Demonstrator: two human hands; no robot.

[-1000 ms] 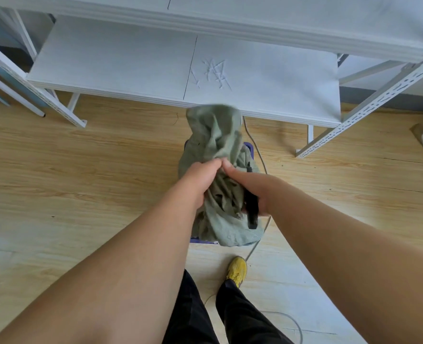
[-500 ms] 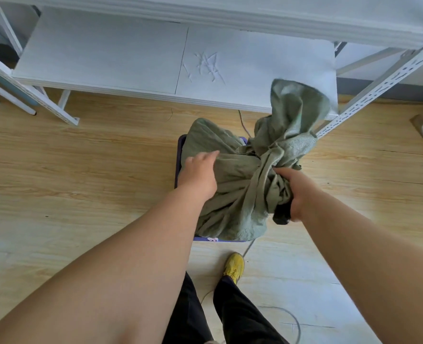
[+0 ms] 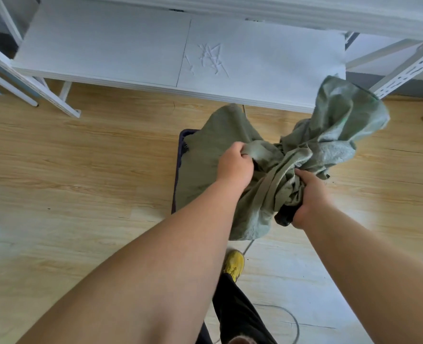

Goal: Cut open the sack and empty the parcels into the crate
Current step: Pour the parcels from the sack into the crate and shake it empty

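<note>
over crate (image 3: 176,170) rim, l hand (image 3: 234,167) & r hand (image 3: 309,194) both clench sack (image 3: 267,184); bare floor (image 3: 81,170) left.

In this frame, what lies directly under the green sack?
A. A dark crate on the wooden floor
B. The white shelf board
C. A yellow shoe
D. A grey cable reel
A: the sack drapes over a dark crate whose left rim shows at its edge on the floor, while the left hand and right hand grip the bunched cloth.
</note>
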